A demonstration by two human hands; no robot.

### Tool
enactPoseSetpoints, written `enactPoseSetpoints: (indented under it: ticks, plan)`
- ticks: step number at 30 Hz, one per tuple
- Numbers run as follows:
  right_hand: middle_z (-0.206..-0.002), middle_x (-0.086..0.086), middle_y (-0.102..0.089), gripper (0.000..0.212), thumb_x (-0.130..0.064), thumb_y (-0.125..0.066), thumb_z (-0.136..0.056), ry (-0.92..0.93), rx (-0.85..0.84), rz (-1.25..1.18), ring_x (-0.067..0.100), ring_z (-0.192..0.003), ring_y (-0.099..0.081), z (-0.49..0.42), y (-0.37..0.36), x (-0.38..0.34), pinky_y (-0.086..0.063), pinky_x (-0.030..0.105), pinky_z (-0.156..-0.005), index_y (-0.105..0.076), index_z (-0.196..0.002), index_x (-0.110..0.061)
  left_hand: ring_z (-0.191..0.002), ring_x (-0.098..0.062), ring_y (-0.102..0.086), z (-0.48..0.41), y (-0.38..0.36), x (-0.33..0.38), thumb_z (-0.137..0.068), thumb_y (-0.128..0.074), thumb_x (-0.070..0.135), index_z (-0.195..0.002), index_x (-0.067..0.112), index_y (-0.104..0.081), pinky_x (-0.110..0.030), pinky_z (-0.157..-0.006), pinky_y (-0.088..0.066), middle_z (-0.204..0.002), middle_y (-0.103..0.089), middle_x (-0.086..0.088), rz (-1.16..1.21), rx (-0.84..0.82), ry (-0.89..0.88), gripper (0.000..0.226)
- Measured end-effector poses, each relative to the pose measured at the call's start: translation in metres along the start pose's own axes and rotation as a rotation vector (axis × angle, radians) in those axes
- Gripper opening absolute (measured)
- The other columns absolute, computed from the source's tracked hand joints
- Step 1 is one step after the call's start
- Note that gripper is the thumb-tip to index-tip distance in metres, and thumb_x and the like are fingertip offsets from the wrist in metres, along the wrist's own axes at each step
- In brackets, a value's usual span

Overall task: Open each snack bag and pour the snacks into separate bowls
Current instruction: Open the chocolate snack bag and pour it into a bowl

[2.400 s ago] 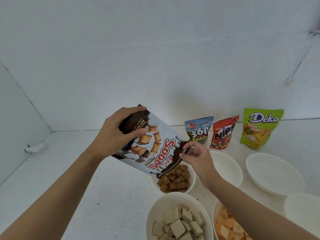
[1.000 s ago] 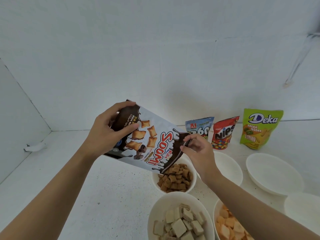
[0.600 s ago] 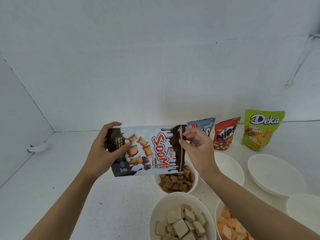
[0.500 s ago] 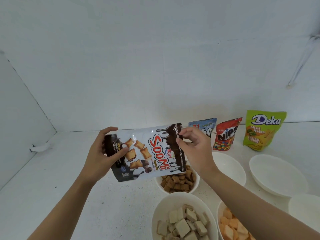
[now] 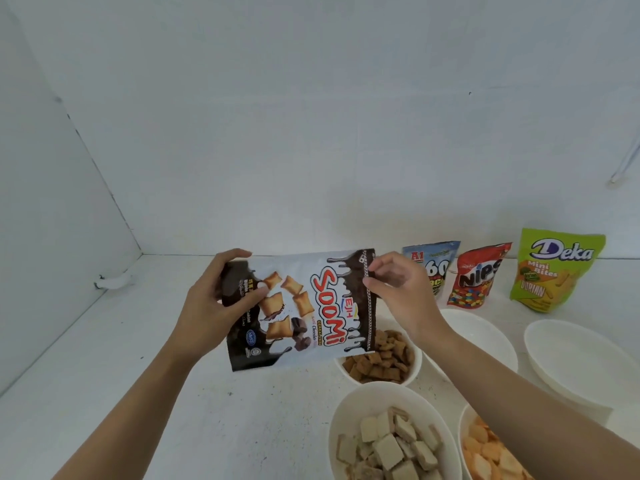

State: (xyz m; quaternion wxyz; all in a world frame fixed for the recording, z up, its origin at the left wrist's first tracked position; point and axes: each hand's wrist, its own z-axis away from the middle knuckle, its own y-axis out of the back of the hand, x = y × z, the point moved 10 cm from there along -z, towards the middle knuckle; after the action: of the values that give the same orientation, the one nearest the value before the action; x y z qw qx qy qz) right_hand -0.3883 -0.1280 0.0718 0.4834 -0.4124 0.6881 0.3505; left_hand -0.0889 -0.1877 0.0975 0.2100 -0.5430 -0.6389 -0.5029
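Above brown-snack bowl (image 5: 414,370), both hands hold Soomi bag (image 5: 298,310) sideways

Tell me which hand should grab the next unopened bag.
Right. The right hand pinches the zipper end of the held bag just beside the blue bag, with the red bag and green bag beyond; the left hand grips the other end, farther from that row.

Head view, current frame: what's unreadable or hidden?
Head view:
- Soomi bag: contents left, opaque wrapper hides them.
- blue bag: label partly behind right hand.
- orange-snack bowl: cut by bottom edge, under right forearm.
- wafer bowl: near side cut by bottom edge.
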Motion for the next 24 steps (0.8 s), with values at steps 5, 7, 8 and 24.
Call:
enactPoseSetpoints:
  ticks: [5,7,8,24]
  plan:
    - [-0.096,0.016,-0.07,0.026,0.01,-0.069,-0.085,-0.219,0.132,-0.23,0.036,-0.1,-0.07,0.007,0.016,0.043,-0.059,0.054,-0.086,-0.066,-0.082,-0.016,-0.104,-0.013,-0.07,-0.001,-0.024,0.015,-0.08,-0.077,0.029,-0.124,0.046,-0.043,-0.03,-0.072,-0.063,-0.119,-0.062,0.014,0.163,-0.051,0.009,0.058]
    - [-0.099,0.017,-0.068,0.02,0.012,-0.066,-0.087,-0.282,0.183,-0.317,0.036,-0.102,-0.069,0.008,0.024,0.053,-0.059,0.055,-0.087,-0.064,-0.086,-0.008,-0.108,-0.019,-0.07,0.001,-0.033,0.013,-0.078,-0.079,0.025,-0.127,0.049,-0.037,-0.036,-0.078,-0.063,-0.125,-0.061,0.003,0.206,-0.091,0.022,0.068]
    - [-0.101,0.02,-0.067,0.019,0.013,-0.064,-0.087,-0.312,0.206,-0.369,0.038,-0.104,-0.068,0.009,0.029,0.057,-0.058,0.056,-0.088,-0.063,-0.087,-0.006,-0.108,-0.022,-0.07,0.001,-0.035,0.01,-0.078,-0.079,0.024,-0.128,0.049,-0.035,-0.039,-0.083,-0.062,-0.125,-0.061,0.0,0.198,-0.101,0.018,0.072]
    - [-0.09,0.018,-0.068,0.023,0.017,-0.067,-0.083,-0.182,0.178,-0.332,0.033,-0.091,-0.07,0.002,0.06,0.037,-0.061,0.047,-0.083,-0.065,-0.089,-0.006,-0.093,-0.001,-0.067,-0.038,-0.035,0.067,-0.09,-0.073,0.017,-0.123,0.027,-0.061,-0.013,-0.071,-0.054,-0.108,-0.069,0.026,0.029,0.083,-0.201,0.036]
